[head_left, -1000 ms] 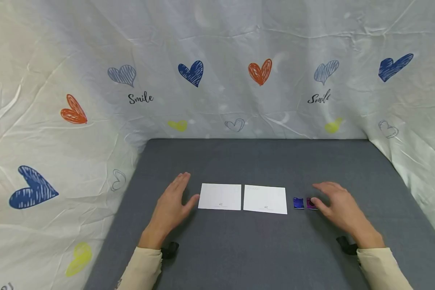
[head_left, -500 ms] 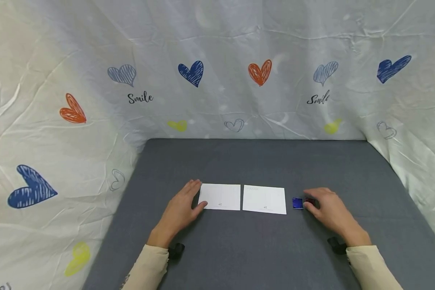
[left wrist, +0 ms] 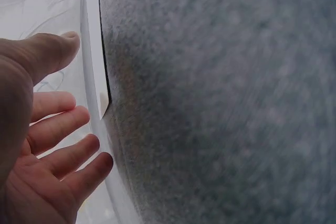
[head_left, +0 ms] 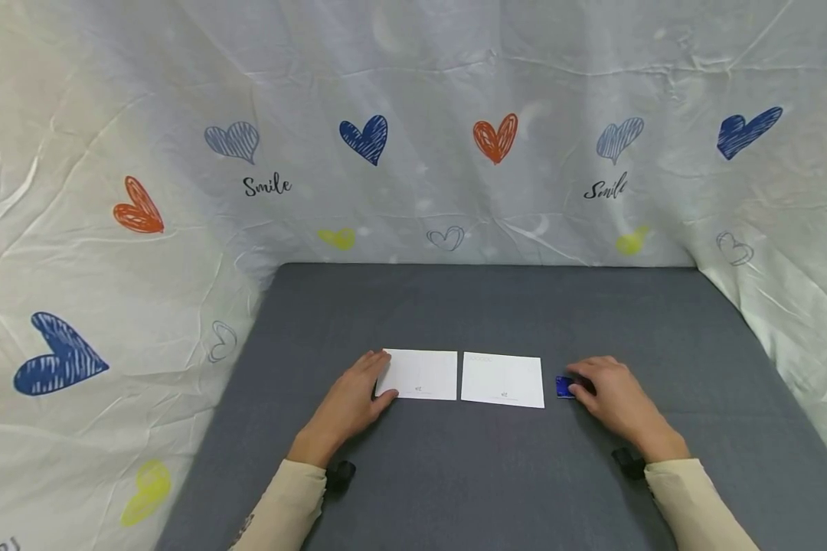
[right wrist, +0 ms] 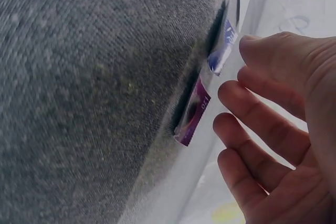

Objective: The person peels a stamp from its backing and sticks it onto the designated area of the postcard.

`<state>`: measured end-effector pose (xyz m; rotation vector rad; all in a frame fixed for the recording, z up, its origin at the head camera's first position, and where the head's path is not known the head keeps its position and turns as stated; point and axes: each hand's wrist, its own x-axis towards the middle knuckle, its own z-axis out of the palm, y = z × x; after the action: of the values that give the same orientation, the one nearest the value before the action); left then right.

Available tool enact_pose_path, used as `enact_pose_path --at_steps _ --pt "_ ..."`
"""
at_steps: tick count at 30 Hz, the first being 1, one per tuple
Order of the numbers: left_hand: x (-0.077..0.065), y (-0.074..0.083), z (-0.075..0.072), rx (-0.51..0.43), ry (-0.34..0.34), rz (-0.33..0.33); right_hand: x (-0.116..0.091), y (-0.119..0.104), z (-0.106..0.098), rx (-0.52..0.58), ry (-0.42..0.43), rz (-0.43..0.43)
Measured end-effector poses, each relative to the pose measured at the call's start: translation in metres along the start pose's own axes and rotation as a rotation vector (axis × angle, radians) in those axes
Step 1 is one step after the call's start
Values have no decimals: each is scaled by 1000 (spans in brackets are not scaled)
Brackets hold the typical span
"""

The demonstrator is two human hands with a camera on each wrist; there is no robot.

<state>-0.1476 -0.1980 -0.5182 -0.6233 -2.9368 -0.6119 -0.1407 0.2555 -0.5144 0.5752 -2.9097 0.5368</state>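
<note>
My left hand (head_left: pixel 348 399) is at the left edge of a white card (head_left: pixel 422 375), fingertips and thumb overlapping its corners in the head view. The left wrist view has those fingers spread and relaxed, with the card (left wrist: pixel 97 56) seen nearly edge-on beyond them. Over two small, shiny square packets hovers my right hand (head_left: pixel 612 394), its fingers loosely bent and holding nothing. The blue packet (head_left: pixel 563 387) pokes out left of the thumb. In the head view the hand hides the purple packet (right wrist: pixel 192 114), which lies beside the blue one in the right wrist view.
A second white card (head_left: pixel 503 381) lies just right of the first, a narrow gap between them. Both are flat on a dark grey cloth-covered table (head_left: pixel 455 474). White sheeting (head_left: pixel 420 92) printed with hearts surrounds the table's back and sides.
My left hand has moved right and slightly down, up to the left card's edge. My right hand has moved left over the packets, covering the purple one and part of the blue.
</note>
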Motion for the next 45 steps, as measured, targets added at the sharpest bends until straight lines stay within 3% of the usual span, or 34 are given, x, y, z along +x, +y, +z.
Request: enact_pose_path --at_steps 16,30,45 --pt "1 5 7 47 -54 -40 5 4 12 -21 -13 -18" --pt "-1 7 6 38 -43 -40 9 3 13 1 16 -48" --pt "-1 10 5 31 -38 -53 14 -8 -20 -14 -6 -69"
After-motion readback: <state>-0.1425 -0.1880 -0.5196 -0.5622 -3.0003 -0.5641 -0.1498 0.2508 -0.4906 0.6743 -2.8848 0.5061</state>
